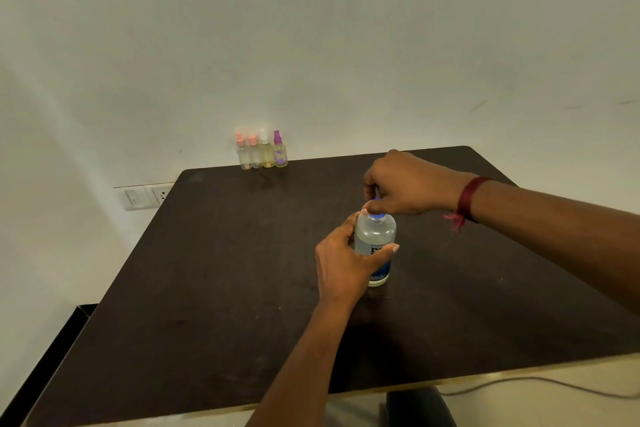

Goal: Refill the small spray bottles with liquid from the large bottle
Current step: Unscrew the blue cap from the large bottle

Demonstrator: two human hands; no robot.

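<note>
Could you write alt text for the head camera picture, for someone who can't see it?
A left hand steadies a large clear bottle upright on a dark table while the right hand grips its blue cap. Four small spray bottles stand in a row at the far edge.

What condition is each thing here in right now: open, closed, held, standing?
Large bottle: upright on the table, held, blue cap on.
Left hand: wrapped around the bottle's body.
Right hand: gripping the cap.
Four small spray bottles: standing in a row by the wall, tops on.
</note>
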